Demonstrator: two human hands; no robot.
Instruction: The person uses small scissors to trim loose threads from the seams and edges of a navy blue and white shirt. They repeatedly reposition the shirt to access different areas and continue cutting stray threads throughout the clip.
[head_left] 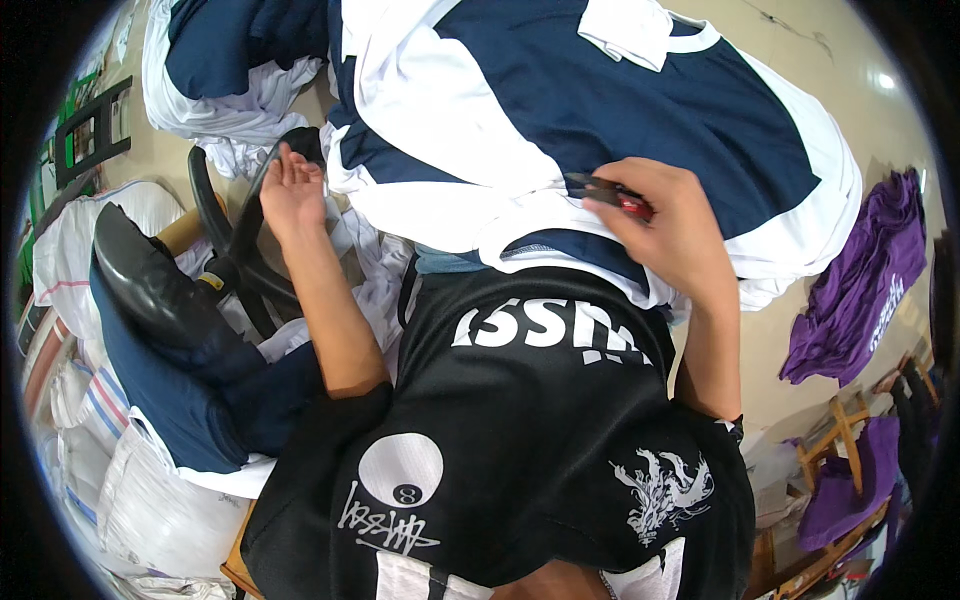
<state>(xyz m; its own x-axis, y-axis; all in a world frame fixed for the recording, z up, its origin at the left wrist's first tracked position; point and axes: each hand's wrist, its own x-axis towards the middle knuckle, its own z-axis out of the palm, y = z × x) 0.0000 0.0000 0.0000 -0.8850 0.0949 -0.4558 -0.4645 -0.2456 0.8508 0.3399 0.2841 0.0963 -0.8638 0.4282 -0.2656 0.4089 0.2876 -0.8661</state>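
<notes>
My right hand (672,218) is closed around a small pair of thread snips (634,204) with dark blades and a red handle. The blades point left over a navy and white shirt (640,105) spread across my lap and beyond. Near the blade tips, the shirt's white fabric lies in folds. On the left, my left hand (295,196) is raised with its palm up, fingers loosely curled and apart, holding nothing. It is beside the legs of a black star-shaped base (236,235).
A glossy black rounded form (150,280) with navy cloth lies at the left. More navy and white garments (225,75) are piled at the upper left. White sacks (150,520) stand at the left edge. A purple shirt (850,280) lies on the floor at the right, near wooden furniture (845,440).
</notes>
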